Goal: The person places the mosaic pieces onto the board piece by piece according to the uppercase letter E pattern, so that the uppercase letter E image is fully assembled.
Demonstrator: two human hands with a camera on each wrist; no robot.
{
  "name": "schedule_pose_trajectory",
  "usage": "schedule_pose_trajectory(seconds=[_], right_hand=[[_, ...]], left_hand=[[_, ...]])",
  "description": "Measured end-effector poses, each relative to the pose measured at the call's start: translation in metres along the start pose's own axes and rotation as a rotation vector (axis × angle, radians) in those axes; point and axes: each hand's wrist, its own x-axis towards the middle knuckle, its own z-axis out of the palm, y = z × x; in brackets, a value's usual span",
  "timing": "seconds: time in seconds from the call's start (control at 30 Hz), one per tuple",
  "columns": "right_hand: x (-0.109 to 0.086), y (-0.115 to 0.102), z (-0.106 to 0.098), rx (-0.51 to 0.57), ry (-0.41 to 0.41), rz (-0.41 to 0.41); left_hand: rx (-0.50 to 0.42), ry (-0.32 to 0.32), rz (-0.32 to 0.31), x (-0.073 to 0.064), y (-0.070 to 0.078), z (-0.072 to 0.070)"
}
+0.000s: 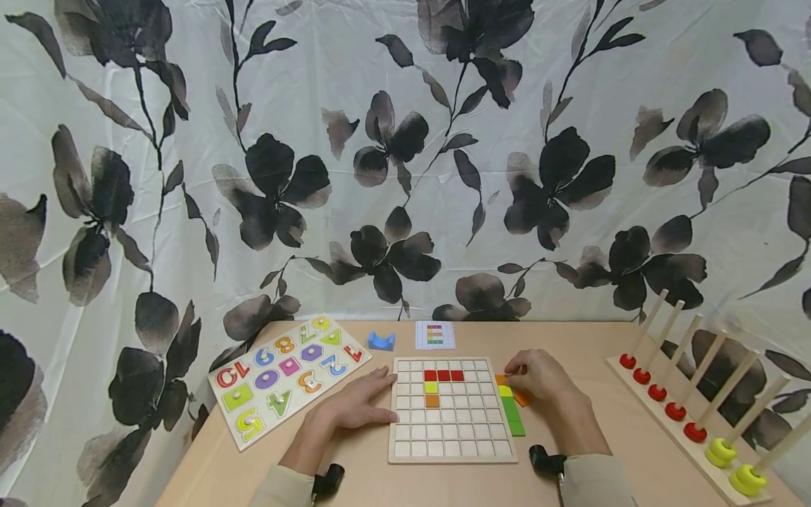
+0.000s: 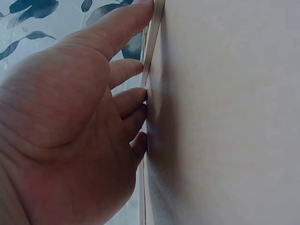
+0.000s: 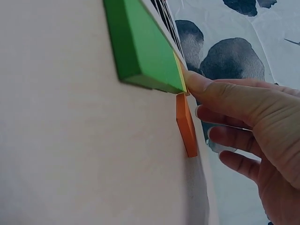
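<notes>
A square wooden grid board [image 1: 469, 451] lies on the table, holding a row of red tiles [image 1: 443, 376], with a yellow tile [image 1: 431, 387] and an orange tile [image 1: 432, 401] below its left end. My left hand [image 1: 355, 405] rests along the board's left edge, fingers spread and touching its rim. My right hand [image 1: 545, 380] is at the loose tiles by the right edge, fingers bent, fingertips by an orange tile [image 1: 500, 379] and a yellow tile [image 3: 181, 72]. Whether they pinch one is hidden. Green tiles [image 1: 513, 417] and another orange tile [image 3: 187, 126] lie near.
A small pattern card [image 1: 435, 335] and a blue notched block [image 1: 381, 341] lie behind the board. To the left is a number and shape puzzle board [image 1: 291, 384]. A peg rack [image 1: 690, 451] with red and yellow rings stands right. A floral cloth [image 1: 405, 176] hangs behind the table.
</notes>
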Motion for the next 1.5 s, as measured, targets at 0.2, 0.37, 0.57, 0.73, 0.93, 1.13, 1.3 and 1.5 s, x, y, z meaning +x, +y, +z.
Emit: schedule_pose_trajectory(seconds=[0.2, 0.37, 0.57, 0.73, 0.93, 1.13, 1.3, 1.5], right_hand=[[0.002, 0.001, -0.001, -0.069, 0.017, -0.045], [0.003, 0.001, 0.0, -0.062, 0.006, -0.037], [0.003, 0.001, 0.003, 0.003, -0.034, 0.015], [0.002, 0.001, 0.006, 0.038, -0.053, 0.043], [0.002, 0.0, 0.007, 0.067, -0.052, 0.07], [0.0, -0.003, 0.007, 0.079, -0.047, 0.091], [0.001, -0.007, 0.007, 0.132, -0.031, 0.107], [0.0, -0.009, 0.007, 0.245, -0.023, 0.146]], left_hand=[[0.011, 0.005, -0.002, 0.0, 0.0, -0.002], [0.011, 0.01, 0.001, 0.0, 0.002, -0.004], [0.007, 0.011, 0.003, 0.0, 0.002, -0.003], [0.006, 0.009, -0.004, 0.0, 0.002, -0.003], [0.004, 0.005, -0.007, 0.0, 0.001, -0.001], [0.002, 0.002, -0.008, 0.0, 0.0, 0.0], [0.005, 0.004, -0.001, 0.0, 0.0, 0.001], [0.007, 0.008, 0.005, 0.0, 0.001, 0.001]])
